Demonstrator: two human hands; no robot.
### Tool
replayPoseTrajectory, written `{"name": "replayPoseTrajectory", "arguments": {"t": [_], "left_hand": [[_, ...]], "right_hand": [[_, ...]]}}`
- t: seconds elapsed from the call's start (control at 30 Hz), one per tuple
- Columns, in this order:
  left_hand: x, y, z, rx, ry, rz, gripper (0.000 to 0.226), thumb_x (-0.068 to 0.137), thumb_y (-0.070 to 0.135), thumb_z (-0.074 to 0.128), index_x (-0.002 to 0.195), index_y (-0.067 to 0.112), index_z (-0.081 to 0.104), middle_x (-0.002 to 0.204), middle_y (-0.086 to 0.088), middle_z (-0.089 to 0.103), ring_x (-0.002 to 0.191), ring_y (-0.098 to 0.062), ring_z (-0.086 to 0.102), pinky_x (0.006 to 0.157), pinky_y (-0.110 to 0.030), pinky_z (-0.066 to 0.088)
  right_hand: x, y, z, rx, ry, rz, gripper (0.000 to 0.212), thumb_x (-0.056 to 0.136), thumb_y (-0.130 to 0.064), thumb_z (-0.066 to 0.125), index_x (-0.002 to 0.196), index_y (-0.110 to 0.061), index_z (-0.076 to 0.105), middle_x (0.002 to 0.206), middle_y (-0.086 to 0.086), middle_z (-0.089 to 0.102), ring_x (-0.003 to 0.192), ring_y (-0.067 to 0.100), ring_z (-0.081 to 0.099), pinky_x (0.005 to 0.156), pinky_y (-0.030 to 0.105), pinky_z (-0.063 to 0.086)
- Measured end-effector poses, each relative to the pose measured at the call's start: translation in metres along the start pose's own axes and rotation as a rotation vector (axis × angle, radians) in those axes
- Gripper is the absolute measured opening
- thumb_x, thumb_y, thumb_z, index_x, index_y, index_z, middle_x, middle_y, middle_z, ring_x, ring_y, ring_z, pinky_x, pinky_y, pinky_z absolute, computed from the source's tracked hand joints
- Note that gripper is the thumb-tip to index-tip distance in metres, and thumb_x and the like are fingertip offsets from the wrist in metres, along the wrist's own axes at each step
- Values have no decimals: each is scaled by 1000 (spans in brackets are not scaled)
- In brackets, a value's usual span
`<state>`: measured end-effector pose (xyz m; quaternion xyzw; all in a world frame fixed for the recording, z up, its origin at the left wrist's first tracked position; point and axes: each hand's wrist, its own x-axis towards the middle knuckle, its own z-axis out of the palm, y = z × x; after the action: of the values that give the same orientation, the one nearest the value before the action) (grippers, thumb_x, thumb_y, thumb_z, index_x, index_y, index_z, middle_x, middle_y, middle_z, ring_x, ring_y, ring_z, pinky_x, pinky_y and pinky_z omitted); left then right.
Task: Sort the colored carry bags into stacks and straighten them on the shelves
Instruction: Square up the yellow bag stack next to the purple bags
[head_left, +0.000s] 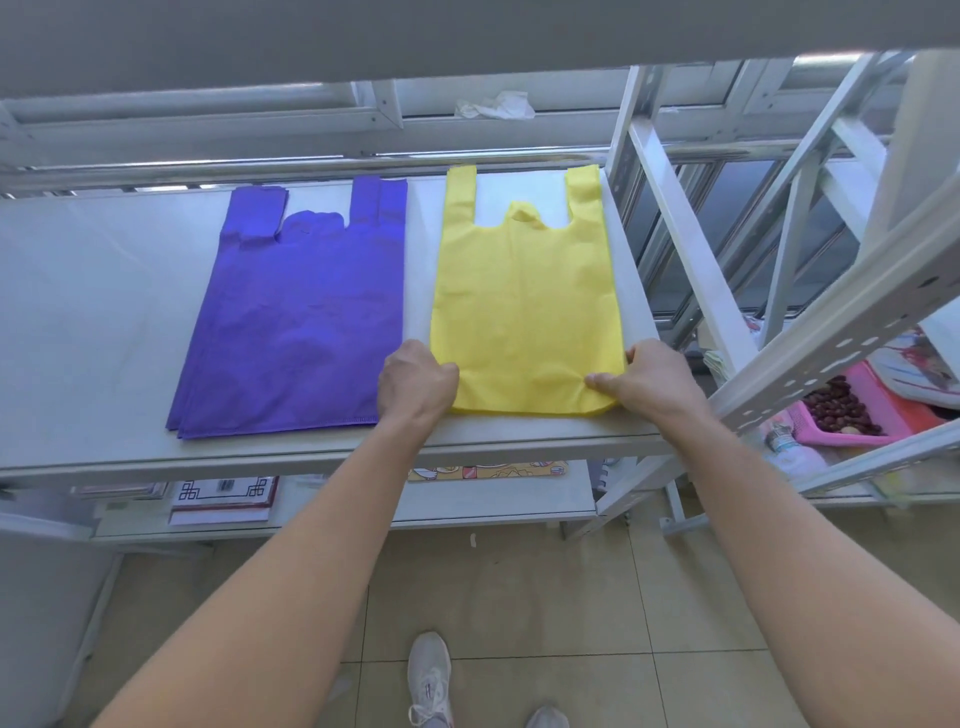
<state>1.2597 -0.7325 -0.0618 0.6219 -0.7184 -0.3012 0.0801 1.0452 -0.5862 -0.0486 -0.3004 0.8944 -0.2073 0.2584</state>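
Head view, looking down on a pale shelf (78, 312). Just left of the left hand (418, 384) lies the purple bag stack (296, 322), flat on the shelf with its handles pointing away from the person; several layers show, slightly fanned, at its near left corner. Its near right corner lies just beside the left hand's wrist.

The left hand sits at the near left corner of the yellow bag stack (524, 312), its fingers curled in against that edge and gripping it. How far they reach under the bags cannot be told. The yellow stack spreads flat between the two hands and away from them, handles at the far end, close beside the purple stack but apart from it.

The right hand (657, 382) holds the near right corner of the yellow stack, its thumb (597, 381) pressed on top and its fingers wrapped round the side edge; the fabric puckers there. Right of that hand, beyond the slanted metal frame, stands a pink basket (883, 410) of dark red fruit.
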Motion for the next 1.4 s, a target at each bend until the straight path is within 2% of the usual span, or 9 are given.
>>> {"name": "replayPoseTrajectory", "arguments": {"t": [0.17, 0.27, 0.5, 0.77, 0.93, 1.03, 1.17, 1.27, 1.4], "left_hand": [[-19, -15, -2, -51, -31, 2, 27, 87, 22, 67, 87, -6, 65, 80, -18, 66, 84, -38, 66, 54, -31, 39], [-26, -15, -4, -36, -57, -3, 24, 84, 24, 69, 79, 2, 58, 72, -9, 53, 73, -34, 58, 56, -33, 37], [21, 30, -17, -144, -13, 5, 45, 87, 31, 74, 116, 4, 52, 93, -3, 50, 95, -30, 55, 71, -32, 44], [149, 78, -11, -427, -35, 11, 41, 89, 25, 74, 116, 5, 50, 118, -15, 58, 94, -27, 56, 67, -31, 42], [212, 97, -13, -550, -16, 36, 62, 82, 23, 86, 127, 2, 49, 117, -17, 65, 81, -25, 65, 55, -32, 47], [233, 99, -13, -647, -93, 14, 55, 71, 13, 93, 114, 1, 60, 101, -18, 70, 68, -23, 66, 54, -32, 55], [245, 91, -15, -842, -346, 111, 35, 87, 4, 73, 120, -7, 66, 110, -21, 71, 75, -23, 74, 60, -32, 60], [243, 87, -20, -988, -591, 184, 30, 98, 13, 53, 120, 0, 69, 116, -14, 74, 95, -22, 73, 82, -33, 59], [246, 89, -16, -1073, -656, 254, 13, 99, 19, 59, 102, 11, 69, 92, -4, 68, 83, -19, 69, 78, -27, 55]], "right_hand": [[-17, 13, 2, -23, 30, -14, 45, 87, -41, 80, 108, -5, 61, 101, 10, 67, 88, 26, 63, 73, 40, 51], [-18, 14, -1, -44, 1, -6, 49, 86, -41, 81, 116, -10, 57, 106, 7, 65, 93, 24, 61, 79, 40, 54], [30, -21, -9, -10, 45, -30, 72, 93, -26, 68, 150, -5, 29, 134, 17, 52, 114, 33, 56, 81, 39, 47], [147, -76, -20, 120, 154, -2, 48, 95, -22, 62, 135, -1, 46, 91, 4, 52, 69, 16, 51, 54, 30, 39], [207, -107, -23, 85, 178, -98, 44, 92, -40, 73, 112, -3, 63, 114, 11, 61, 106, 28, 63, 76, 32, 45], [227, -116, -23, 58, 157, -96, 63, 83, -45, 83, 126, -5, 61, 130, 11, 60, 123, 28, 59, 93, 34, 49], [239, -113, -31, 269, 33, -38, 74, 75, -36, 91, 133, -10, 54, 128, 8, 60, 115, 32, 64, 98, 45, 54], [248, -101, -39, 528, -61, -112, 44, 79, -18, 86, 113, -3, 64, 104, 16, 73, 86, 30, 74, 80, 44, 62], [254, -91, -39, 834, -395, -248, 35, 93, -5, 72, 125, 2, 59, 115, 20, 74, 111, 34, 73, 103, 47, 54]]}}
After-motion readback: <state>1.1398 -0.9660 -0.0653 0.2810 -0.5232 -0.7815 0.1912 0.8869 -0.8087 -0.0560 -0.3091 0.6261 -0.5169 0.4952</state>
